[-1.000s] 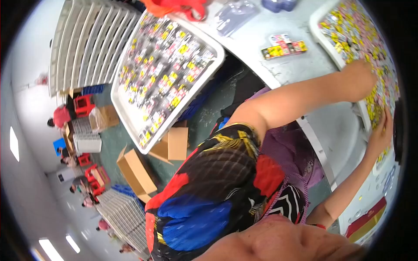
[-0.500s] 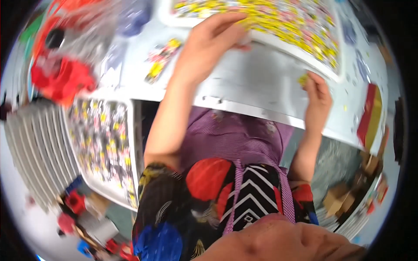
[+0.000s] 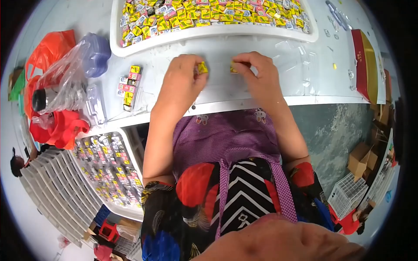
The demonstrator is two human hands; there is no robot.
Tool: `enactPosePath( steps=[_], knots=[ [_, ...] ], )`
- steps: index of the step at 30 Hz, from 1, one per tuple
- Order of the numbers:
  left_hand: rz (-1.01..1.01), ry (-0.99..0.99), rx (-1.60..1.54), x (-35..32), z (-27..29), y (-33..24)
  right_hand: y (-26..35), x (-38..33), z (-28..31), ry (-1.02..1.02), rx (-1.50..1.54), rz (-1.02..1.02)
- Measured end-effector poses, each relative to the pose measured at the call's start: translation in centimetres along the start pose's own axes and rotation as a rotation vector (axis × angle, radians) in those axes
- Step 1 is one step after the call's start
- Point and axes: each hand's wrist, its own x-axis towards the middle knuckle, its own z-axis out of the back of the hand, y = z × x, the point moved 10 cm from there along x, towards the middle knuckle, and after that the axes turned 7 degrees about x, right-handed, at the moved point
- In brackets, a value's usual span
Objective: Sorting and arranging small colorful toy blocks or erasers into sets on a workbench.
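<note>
My left hand (image 3: 180,82) is closed, pinching a small yellow box-shaped piece (image 3: 202,67) between thumb and fingers above the white table. Facing it a short way to the right, my right hand (image 3: 263,76) is closed on another small yellow piece (image 3: 233,68), mostly covered by the fingers. The two hands are apart. Beyond them stands a white tray (image 3: 209,38) heaped with tiny yellow, pink and white box-shaped pieces (image 3: 226,17). To the left of my left hand lies a clear strip-like pack (image 3: 128,88) with several such pieces in it.
On the left are a red plastic bag (image 3: 50,50), a purple-blue plastic container (image 3: 95,56) and clear film. Below the table edge sits a second white tray (image 3: 130,163) of filled packs, beside stacked trays (image 3: 61,187). A red-and-gold box (image 3: 365,65) lies far right.
My left hand has come back from the tray's front edge and now holds a yellow piece. My right hand has moved left toward it with its piece. The whole view has shifted and turned.
</note>
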Motion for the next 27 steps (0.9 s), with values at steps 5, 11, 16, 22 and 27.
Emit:
enactPosePath(
  steps=[5, 11, 16, 22, 27],
  knots=[
    [-0.136, 0.099, 0.213, 0.4, 0.5, -1.1, 0.5, -0.2, -2.7, 0.024, -0.141, 0.158],
    [-0.186, 0.219, 0.214, 0.3, 0.2, -0.6, 1.5, -0.1, -3.4, 0.042, -0.383, 0.313],
    [-0.19, 0.212, 0.203, 0.0, 0.3, -0.9, 1.2, 0.2, 0.3, -0.029, -0.293, 0.29],
    [-0.208, 0.133, 0.214, -0.2, 0.2, -1.5, 0.9, -1.5, 0.6, 0.041, -0.236, 0.16],
    [-0.255, 0.171, 0.133, -0.9, -0.6, -3.4, 0.9, -3.0, 0.0, 0.003, -0.325, 0.174]
  ],
)
